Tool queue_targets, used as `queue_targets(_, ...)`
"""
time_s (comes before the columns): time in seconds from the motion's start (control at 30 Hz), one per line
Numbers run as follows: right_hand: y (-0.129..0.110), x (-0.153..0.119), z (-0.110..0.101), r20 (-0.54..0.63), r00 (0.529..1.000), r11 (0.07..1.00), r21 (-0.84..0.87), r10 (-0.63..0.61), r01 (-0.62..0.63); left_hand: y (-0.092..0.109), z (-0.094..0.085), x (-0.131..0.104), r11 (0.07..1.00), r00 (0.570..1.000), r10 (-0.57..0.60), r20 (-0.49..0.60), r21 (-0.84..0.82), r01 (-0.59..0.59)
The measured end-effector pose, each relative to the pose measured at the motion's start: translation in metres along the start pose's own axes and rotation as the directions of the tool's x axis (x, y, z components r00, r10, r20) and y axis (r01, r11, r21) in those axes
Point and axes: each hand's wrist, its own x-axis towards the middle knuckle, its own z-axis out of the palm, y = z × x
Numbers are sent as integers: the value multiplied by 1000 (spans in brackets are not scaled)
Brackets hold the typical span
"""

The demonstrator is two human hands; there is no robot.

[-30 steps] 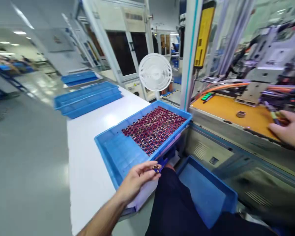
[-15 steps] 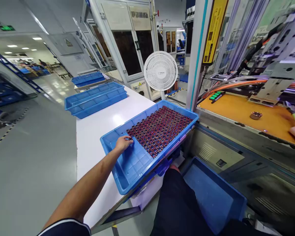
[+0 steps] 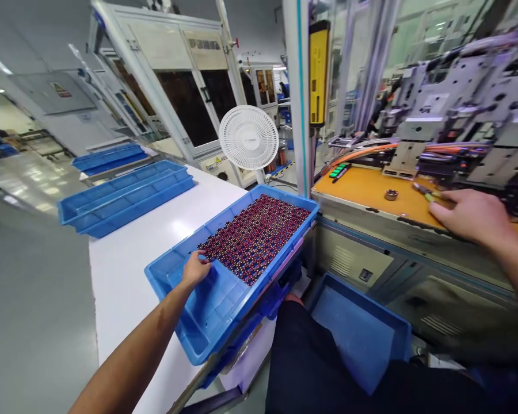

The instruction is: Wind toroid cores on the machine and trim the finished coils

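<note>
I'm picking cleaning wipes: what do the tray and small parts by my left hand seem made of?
Tray: probably smooth, satin plastic, judging by moulded ridges. Small parts: perhaps metal, partly shiny, from golden glints; their red areas' material is unclear.

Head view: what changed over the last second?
The left hand, then holding a small part at the near edge of the blue tray, has moved forward and left into it, up to the packed parts; can't tell if it let go. Camera turned slightly right. Right hand stays at the pliers; round part and fan stay put.
</note>
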Motion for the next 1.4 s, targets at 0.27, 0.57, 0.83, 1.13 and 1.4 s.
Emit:
queue_targets(0.27,-1,-9,2,103,992,993,77,76,-84,56,-14,-41,947,954,293,-61,158,-280)
queue_targets(0.57,5,-11,2,137,984,989,82,112,-124,276,47,-155,466,473,880,-49,-110,-878)
queue_targets(0.83,8,-10,-3,113,994,1000,28,9,-13,424,123,-228,585,649,759,43,-483,-652)
queue_targets(1.13,12,-7,4,-44,990,972,188,-133,139,293,95,-268,407,635,758,148,-868,-284)
queue_targets(1.4,-39,-108,-41,-357,913,863,378,-199,336,150,83,-302,357,607,766,211,-925,-130)
